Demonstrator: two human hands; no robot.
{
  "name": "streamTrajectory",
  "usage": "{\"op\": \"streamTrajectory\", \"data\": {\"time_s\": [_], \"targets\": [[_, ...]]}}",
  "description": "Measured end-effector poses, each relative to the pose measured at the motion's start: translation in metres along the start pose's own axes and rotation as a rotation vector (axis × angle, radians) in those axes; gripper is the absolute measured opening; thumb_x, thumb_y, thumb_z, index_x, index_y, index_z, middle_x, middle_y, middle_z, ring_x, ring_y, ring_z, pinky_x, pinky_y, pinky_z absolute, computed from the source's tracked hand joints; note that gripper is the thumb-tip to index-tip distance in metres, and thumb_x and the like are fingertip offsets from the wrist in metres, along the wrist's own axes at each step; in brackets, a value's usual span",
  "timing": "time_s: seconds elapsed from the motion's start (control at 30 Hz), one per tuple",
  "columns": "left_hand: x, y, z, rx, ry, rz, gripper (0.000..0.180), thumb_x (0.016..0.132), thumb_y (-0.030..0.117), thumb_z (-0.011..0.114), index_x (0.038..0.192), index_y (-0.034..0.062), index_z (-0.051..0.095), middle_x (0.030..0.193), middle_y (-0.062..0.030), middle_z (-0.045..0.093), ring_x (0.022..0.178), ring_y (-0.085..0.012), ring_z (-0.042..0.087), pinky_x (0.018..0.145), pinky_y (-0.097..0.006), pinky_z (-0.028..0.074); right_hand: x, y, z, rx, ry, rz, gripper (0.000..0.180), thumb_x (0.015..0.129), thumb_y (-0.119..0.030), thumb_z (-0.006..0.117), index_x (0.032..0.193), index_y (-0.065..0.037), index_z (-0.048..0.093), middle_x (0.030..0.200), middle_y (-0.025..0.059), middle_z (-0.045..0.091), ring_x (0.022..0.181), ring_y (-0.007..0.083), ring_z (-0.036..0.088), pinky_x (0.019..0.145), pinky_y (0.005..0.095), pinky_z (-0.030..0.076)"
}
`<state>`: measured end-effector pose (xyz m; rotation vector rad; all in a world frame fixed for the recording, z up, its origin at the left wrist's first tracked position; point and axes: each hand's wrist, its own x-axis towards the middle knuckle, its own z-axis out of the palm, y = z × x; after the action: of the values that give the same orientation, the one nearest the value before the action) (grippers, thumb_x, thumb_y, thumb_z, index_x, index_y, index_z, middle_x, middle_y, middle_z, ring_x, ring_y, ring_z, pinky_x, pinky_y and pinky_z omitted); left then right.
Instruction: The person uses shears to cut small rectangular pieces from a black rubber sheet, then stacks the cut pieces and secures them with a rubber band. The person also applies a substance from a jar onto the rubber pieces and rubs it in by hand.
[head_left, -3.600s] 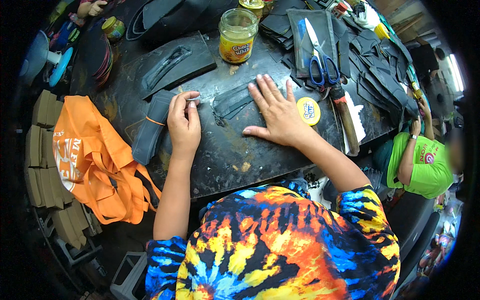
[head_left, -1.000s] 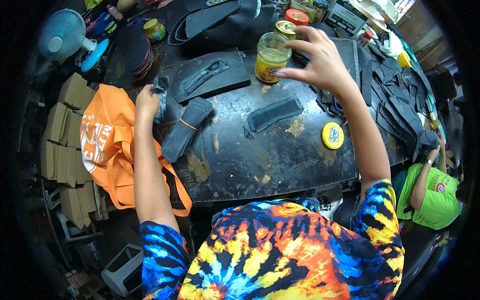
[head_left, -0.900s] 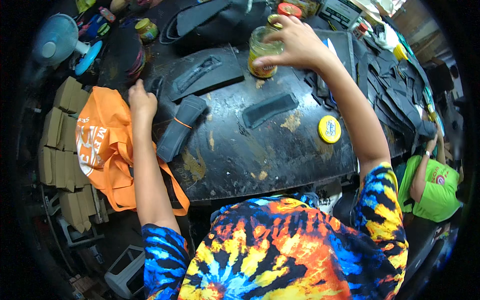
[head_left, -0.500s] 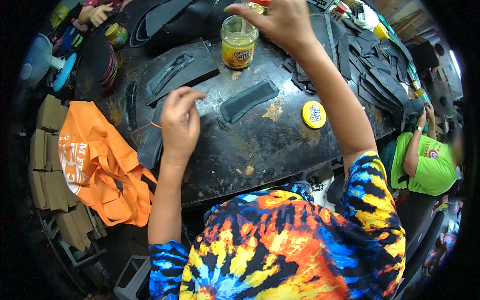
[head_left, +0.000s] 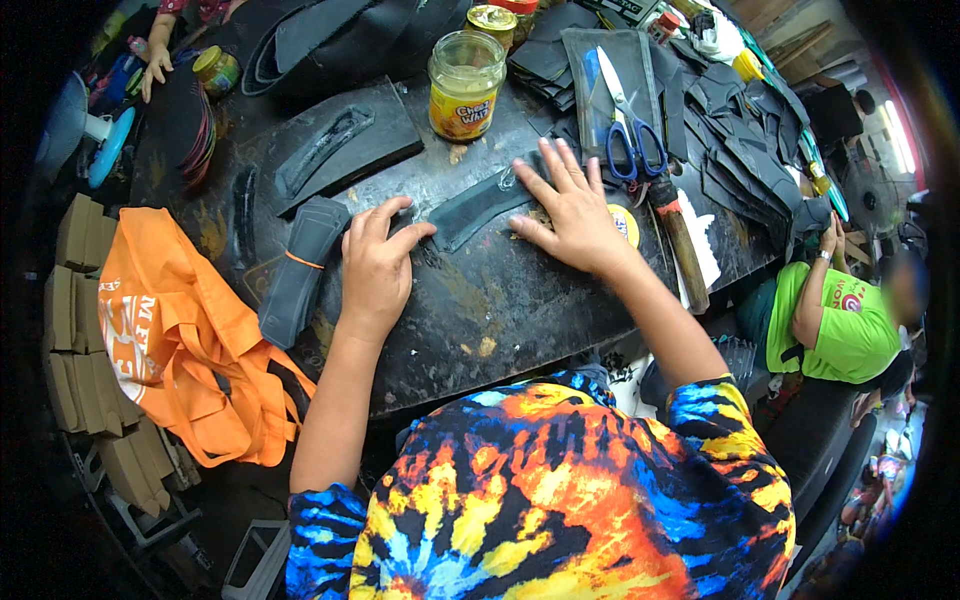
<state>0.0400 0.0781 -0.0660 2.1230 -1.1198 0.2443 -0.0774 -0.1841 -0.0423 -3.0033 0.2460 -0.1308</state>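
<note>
A flat black strip (head_left: 472, 212) of leather-like material lies on the dark worktable (head_left: 440, 330). At its left end is my left hand (head_left: 376, 265), fingers bent and apart, thumb tip by the strip's edge; contact is hard to tell. My right hand (head_left: 580, 215) has its fingers spread at the strip's right end, partly over it. A small shiny, wet-looking patch (head_left: 507, 180) shows near its fingertips. Beyond the strip stands a lidless jar (head_left: 467, 88) with a yellow label, pale contents inside. Its yellow lid (head_left: 627, 226) is partly hidden by my right hand.
Scissors (head_left: 622, 120) with blue handles and a wooden-handled tool (head_left: 680, 240) lie at the right, near piled black pieces (head_left: 745, 150). A banded black bundle (head_left: 300, 275) and an orange bag (head_left: 190, 330) are at left. Other people are at the far left (head_left: 157, 62) and right (head_left: 850, 320).
My right hand has come down from above the jar to the strip's right end. My left hand has moved lower, to the left end. The scissors and wooden-handled tool are now uncovered.
</note>
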Motion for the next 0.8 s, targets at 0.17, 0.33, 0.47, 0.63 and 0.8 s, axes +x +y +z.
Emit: {"op": "streamTrajectory", "data": {"time_s": [0.17, 0.33, 0.47, 0.63, 0.8], "targets": [[0.001, 0.005, 0.0, -0.008, -0.021, -0.045, 0.038, 0.081, -0.008, 0.059, 0.104, 0.0144, 0.078, 0.132, -0.0098, 0.064, 0.118, -0.0343, 0.057, 0.104, -0.044, 0.042, -0.022, -0.007, 0.006, -0.138, 0.083, -0.104, 0.093, 0.094, -0.07, 0.054, 0.147, 0.006, 0.051, 0.162, 0.0232, 0.038, 0.157, 0.0353, 0.024, 0.123, 0.0657, 0.009], [0.001, 0.005, -0.001, -0.032, -0.01, -0.048, 0.037, 0.08, -0.008, 0.059, 0.103, 0.014, 0.078, 0.131, -0.0101, 0.065, 0.119, -0.0345, 0.057, 0.104, -0.043, 0.042, 0.002, 0.005, 0.001, -0.173, 0.135, -0.142, 0.101, 0.09, -0.079, 0.05, 0.147, 0.004, 0.051, 0.163, 0.0227, 0.037, 0.157, 0.0348, 0.024, 0.123, 0.0655, 0.008], [0.0, 0.001, 0.001, -0.056, 0.045, -0.058, 0.035, 0.081, -0.01, 0.057, 0.102, 0.0109, 0.077, 0.129, -0.0124, 0.064, 0.116, -0.0353, 0.059, 0.101, -0.044, 0.045, 0.009, 0.0, 0.008, -0.169, 0.042, -0.273, 0.107, 0.087, -0.083, 0.047, 0.154, 0.001, 0.044, 0.164, 0.0218, 0.035, 0.158, 0.0343, 0.023, 0.123, 0.0658, 0.007], [0.001, -0.005, 0.004, -0.27, 0.173, -0.124, 0.032, 0.084, -0.014, 0.053, 0.102, 0.0045, 0.074, 0.124, -0.017, 0.062, 0.11, -0.0351, 0.063, 0.096, -0.042, 0.051, 0.007, -0.033, 0.009, -0.147, 0.03, -0.373, 0.111, 0.086, -0.086, 0.044, 0.157, -0.001, 0.039, 0.165, 0.0204, 0.033, 0.158, 0.0327, 0.022, 0.124, 0.0652, 0.005], [0.001, -0.006, 0.002, -0.281, 0.2, -0.141, 0.03, 0.086, -0.014, 0.052, 0.101, 0.0016, 0.073, 0.122, -0.0177, 0.062, 0.105, -0.0316, 0.066, 0.09, -0.038, 0.053, 0.011, -0.058, 0.011, -0.117, -0.019, -0.43, 0.111, 0.085, -0.087, 0.045, 0.157, -0.002, 0.04, 0.166, 0.019, 0.033, 0.158, 0.0328, 0.021, 0.123, 0.0667, 0.006]]}}
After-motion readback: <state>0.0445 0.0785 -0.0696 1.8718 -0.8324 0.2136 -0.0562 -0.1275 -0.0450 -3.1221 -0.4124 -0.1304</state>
